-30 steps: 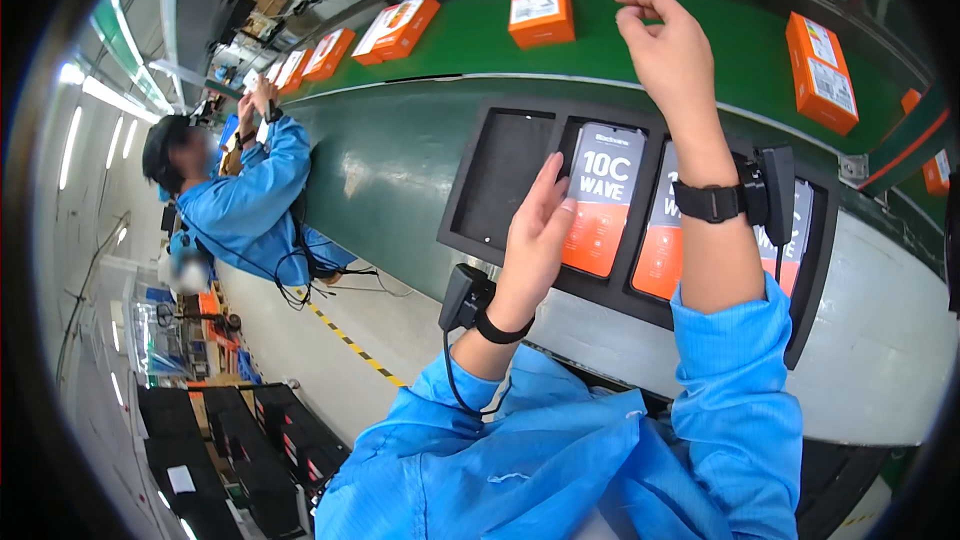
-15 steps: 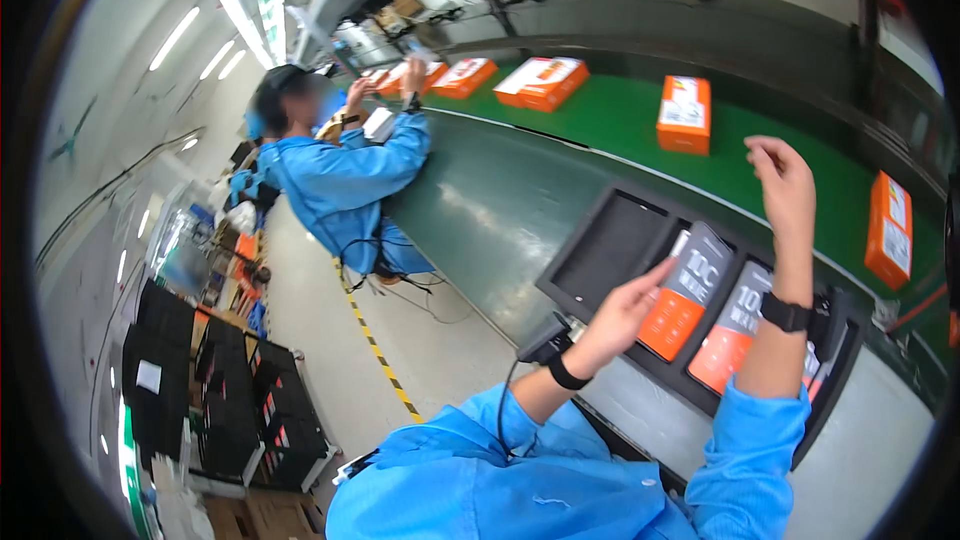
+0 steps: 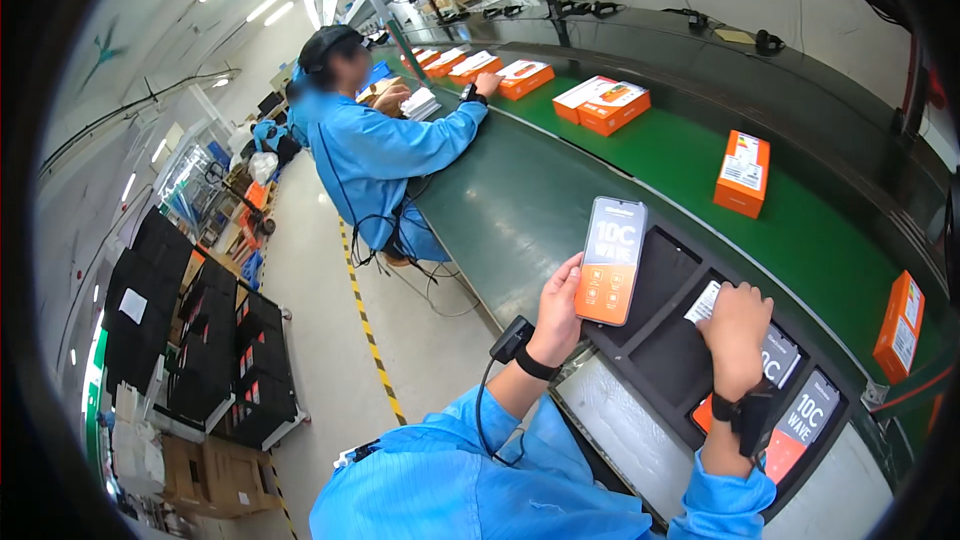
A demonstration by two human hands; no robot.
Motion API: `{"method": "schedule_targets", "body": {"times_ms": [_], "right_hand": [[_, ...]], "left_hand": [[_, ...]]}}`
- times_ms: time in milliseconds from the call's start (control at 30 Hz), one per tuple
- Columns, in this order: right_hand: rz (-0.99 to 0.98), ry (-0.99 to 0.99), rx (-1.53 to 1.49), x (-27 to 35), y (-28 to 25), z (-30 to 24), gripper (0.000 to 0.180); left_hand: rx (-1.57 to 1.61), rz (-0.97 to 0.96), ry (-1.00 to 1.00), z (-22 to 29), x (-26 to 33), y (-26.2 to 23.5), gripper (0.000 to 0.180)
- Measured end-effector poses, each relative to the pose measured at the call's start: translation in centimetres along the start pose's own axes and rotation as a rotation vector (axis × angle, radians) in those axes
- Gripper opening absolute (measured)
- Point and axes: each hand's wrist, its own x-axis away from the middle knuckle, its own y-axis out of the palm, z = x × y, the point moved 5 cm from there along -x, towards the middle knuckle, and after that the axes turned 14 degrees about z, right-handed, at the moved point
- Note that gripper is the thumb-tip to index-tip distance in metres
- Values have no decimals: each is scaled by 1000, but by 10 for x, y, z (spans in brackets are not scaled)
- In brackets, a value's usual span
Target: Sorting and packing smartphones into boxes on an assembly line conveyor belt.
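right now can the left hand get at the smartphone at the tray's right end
Probably not easily: the left hand holds another smartphone, with the right hand and wrist between it and the right-end smartphone.

Looking on, I'd put the head cam, L of a pr, wide fisheye, facing down & fwd: left hand (image 3: 560, 318) & right hand (image 3: 738, 328) v. close, black tray (image 3: 655, 352) nr, green belt (image 3: 682, 150) beyond, co-worker (image 3: 385, 145) farther L.
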Motion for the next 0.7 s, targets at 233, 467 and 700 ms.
{"method": "schedule_targets", "body": {"times_ms": [233, 467, 700], "right_hand": [[-222, 14, 49, 4, 7, -3, 70], [42, -20, -149, 17, -8, 6, 62], [-72, -36, -170, 9, -8, -1, 61]], "left_hand": [[88, 2, -69, 4, -2, -7, 36], [13, -89, -77, 22, -34, -1, 41], [-220, -135, 301, 73, -224, 11, 40]]}}
